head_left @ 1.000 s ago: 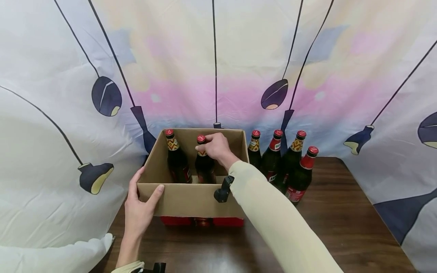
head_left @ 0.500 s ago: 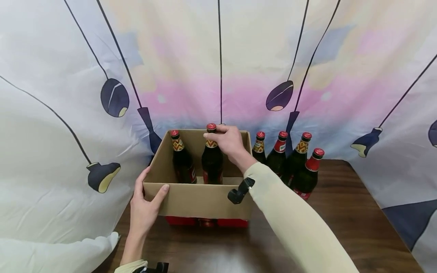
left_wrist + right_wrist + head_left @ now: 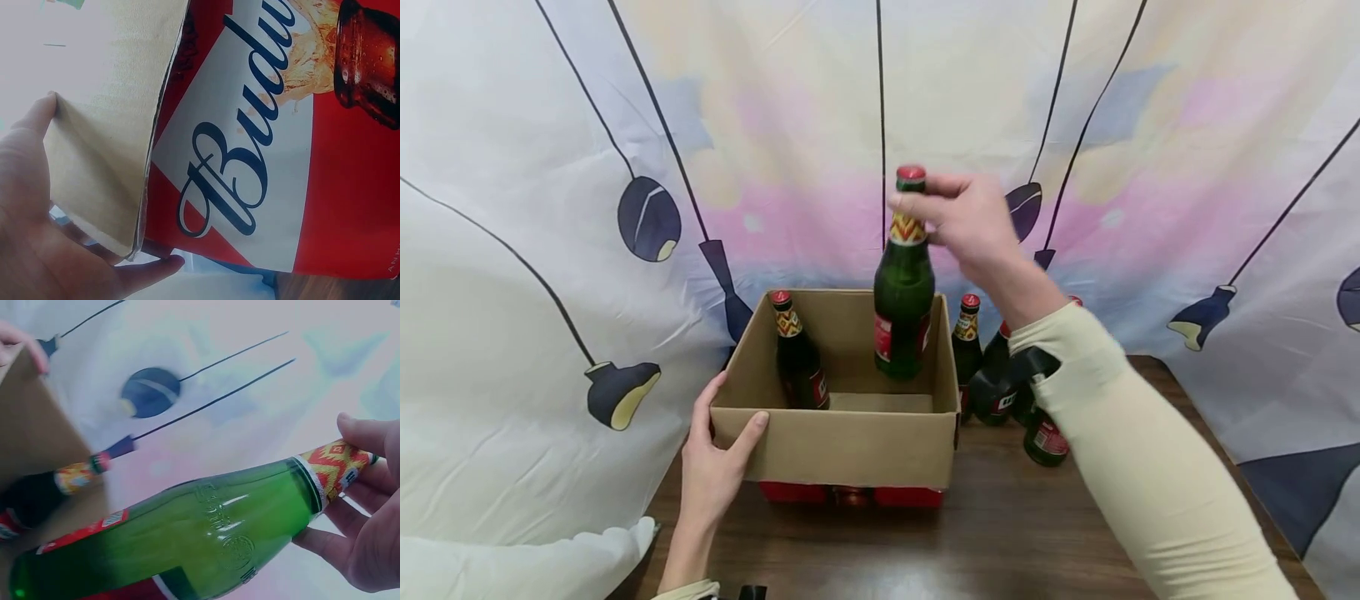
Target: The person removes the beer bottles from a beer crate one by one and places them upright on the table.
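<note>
My right hand [image 3: 973,221] grips a green beer bottle [image 3: 904,287] by its neck, just under the red cap. The bottle hangs upright, its base still within the opening of the cardboard box [image 3: 850,446]. In the right wrist view my fingers wrap the patterned neck label [image 3: 334,469]. My left hand [image 3: 718,467] holds the box's near left corner, thumb on the folded-down front flap [image 3: 100,144] and fingers on the outer side. One other bottle [image 3: 800,358] stands inside the box at the left.
Right of the box several capped beer bottles [image 3: 967,354] stand on the brown wooden table [image 3: 1000,517], partly hidden by my right forearm. Behind hangs a printed cloth [image 3: 805,125]. The box's red printed front [image 3: 356,187] shows below the flap.
My right hand has lifted the bottle from among the box's contents, up and slightly right. My left hand keeps its hold on the box corner.
</note>
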